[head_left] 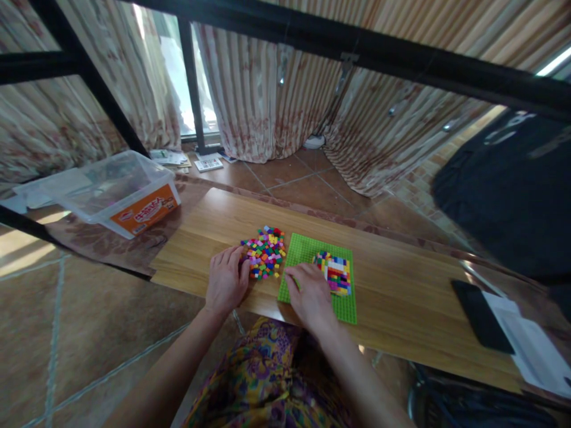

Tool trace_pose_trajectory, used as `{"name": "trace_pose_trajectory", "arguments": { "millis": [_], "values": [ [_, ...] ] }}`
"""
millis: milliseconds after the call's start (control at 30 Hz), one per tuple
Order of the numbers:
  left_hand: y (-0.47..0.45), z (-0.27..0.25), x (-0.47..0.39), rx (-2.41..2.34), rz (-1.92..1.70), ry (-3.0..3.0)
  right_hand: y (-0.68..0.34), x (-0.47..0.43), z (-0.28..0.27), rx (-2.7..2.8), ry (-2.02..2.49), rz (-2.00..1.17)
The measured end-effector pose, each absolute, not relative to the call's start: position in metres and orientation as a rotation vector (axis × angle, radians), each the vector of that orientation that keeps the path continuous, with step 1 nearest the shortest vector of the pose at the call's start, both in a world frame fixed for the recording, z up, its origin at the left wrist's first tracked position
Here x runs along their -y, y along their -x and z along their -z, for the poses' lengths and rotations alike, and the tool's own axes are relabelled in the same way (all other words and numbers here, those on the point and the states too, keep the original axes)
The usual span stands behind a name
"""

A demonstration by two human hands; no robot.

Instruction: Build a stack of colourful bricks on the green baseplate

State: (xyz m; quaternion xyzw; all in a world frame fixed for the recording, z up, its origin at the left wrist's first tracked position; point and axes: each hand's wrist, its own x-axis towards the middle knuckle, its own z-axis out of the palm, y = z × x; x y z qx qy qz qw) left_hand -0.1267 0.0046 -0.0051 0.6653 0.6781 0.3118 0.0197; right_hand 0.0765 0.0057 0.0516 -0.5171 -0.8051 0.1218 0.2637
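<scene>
A heap of small multicoloured toy bricks [266,252] lies loose on the wooden table. My left hand [226,276] rests at the left edge of this heap, its fingers slightly apart and the tips touching the bricks. Right of the heap is a green studded baseplate [345,312]. On it stands a block of coloured bricks [338,272] built in rows, with white ones in the middle. Over the baseplate, at the left side of that block, is my right hand [312,294]; its fingers are bent and drawn together. Whatever lies between those fingertips is too small to see.
The long wooden table [401,297] runs left to right. A clear plastic box [134,196] with an orange label stands beyond its left end. A black flat object [482,315] and white packaging [530,339] lie at the right end. Curtains hang behind a dark metal frame.
</scene>
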Motion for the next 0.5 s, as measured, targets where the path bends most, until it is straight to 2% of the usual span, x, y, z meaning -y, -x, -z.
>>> {"name": "trace_pose_trajectory", "arguments": {
  "millis": [267,500],
  "values": [
    [0.126,0.004,-0.004,-2.108,-0.974,-2.077,-0.046,-0.009,-0.030,2.391,1.669,-0.310],
    [0.127,0.006,-0.004,-2.114,-0.983,-2.111,-0.046,-0.008,-0.024,2.346,1.642,-0.337]
  ]
}}
